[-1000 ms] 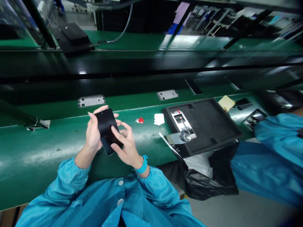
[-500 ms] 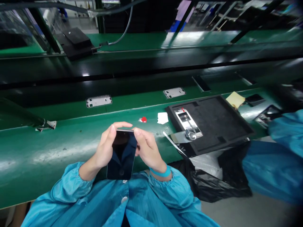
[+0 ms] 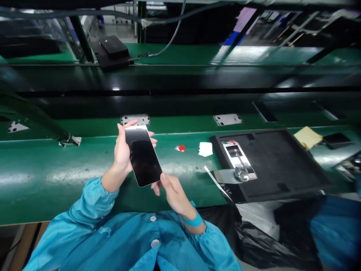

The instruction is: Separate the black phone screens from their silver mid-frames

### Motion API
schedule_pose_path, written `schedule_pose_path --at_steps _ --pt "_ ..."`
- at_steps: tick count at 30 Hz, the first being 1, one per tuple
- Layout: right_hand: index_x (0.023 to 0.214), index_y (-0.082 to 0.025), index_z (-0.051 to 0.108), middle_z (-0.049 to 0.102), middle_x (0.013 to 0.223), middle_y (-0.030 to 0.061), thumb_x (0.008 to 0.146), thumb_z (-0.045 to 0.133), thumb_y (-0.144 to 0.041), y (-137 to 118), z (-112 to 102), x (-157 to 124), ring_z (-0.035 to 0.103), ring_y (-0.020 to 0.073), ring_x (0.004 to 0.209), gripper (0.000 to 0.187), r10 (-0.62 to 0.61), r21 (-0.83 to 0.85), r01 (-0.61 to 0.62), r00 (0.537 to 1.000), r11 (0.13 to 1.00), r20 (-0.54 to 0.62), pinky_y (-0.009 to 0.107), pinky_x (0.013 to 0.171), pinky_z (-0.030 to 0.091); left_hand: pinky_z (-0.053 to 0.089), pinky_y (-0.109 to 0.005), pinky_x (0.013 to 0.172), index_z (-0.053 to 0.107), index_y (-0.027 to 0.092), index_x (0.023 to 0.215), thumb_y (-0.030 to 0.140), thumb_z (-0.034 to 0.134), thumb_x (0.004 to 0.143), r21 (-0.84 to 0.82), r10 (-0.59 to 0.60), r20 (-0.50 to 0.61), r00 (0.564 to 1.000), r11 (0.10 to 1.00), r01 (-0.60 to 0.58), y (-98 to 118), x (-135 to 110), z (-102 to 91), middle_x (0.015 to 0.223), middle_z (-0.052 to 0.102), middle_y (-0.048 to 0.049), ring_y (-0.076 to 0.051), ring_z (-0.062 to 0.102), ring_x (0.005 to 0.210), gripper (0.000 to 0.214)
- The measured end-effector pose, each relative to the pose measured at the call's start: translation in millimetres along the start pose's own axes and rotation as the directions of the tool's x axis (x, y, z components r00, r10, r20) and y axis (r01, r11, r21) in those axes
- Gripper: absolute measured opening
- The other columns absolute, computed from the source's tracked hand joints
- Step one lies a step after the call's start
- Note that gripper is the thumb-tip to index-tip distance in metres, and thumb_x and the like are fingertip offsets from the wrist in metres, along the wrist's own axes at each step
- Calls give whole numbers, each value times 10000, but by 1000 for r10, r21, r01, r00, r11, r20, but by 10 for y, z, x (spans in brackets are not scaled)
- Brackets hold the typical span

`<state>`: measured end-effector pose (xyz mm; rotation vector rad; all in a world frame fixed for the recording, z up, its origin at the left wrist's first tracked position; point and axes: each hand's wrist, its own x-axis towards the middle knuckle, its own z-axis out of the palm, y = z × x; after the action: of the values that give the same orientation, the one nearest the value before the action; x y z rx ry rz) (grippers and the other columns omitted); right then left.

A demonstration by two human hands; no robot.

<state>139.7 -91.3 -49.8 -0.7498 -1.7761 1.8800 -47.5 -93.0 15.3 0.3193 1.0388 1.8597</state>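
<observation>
A phone [image 3: 144,156] with a dark, glossy screen facing up is held tilted above the green bench. My left hand [image 3: 122,150] grips its left long edge and upper part, with fingertips showing past the right edge. At the lower right corner, my right hand [image 3: 170,188] pinches the phone between thumb and fingers. Just behind the phone's top lies a pale phone frame [image 3: 138,119], partly covered by my left fingers. A small red piece [image 3: 182,148] and a white paper scrap [image 3: 205,149] lie to the right of the phone.
On a black foam tray [image 3: 282,165] rests a silver phone part [image 3: 239,158] with a round metal piece [image 3: 241,174]. Another phone frame [image 3: 228,119] is on the back strip. A yellow note [image 3: 308,137] is at right. Black plastic bags [image 3: 254,241] hang at the bench edge.
The phone has moved up and away from my body, turning so its top leans left. My right hand has slid from the top corner to the lower right corner. The camera view has shifted left.
</observation>
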Motion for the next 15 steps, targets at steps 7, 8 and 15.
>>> schedule_pose_path --at_steps 7,8,15 --pt "492 -230 539 344 371 -54 918 626 -849 89 64 60 369 111 346 756 7 204 -2 1000 979 -23 272 401 297 674 -330 679 542 259 1470 717 455 1080 -31 57 -20 998 998 -57 -86 -71 111 886 804 -71 -220 799 705 607" --pt "484 -227 546 356 367 -50 921 650 -824 101 79 62 376 109 342 747 0 203 5 1000 979 -27 272 400 294 673 -327 688 533 259 1466 696 469 1086 -32 65 -14 998 997 -65 -102 -67 121 888 804 -71 -216 798 710 583" --pt "578 -177 683 524 423 -4 990 617 -772 132 136 101 531 124 398 727 -24 221 17 999 975 26 265 467 436 654 -339 691 568 256 1324 765 413 1068 -30 103 -16 995 994 -103 -216 47 122 858 795 -58 -216 785 697 591"
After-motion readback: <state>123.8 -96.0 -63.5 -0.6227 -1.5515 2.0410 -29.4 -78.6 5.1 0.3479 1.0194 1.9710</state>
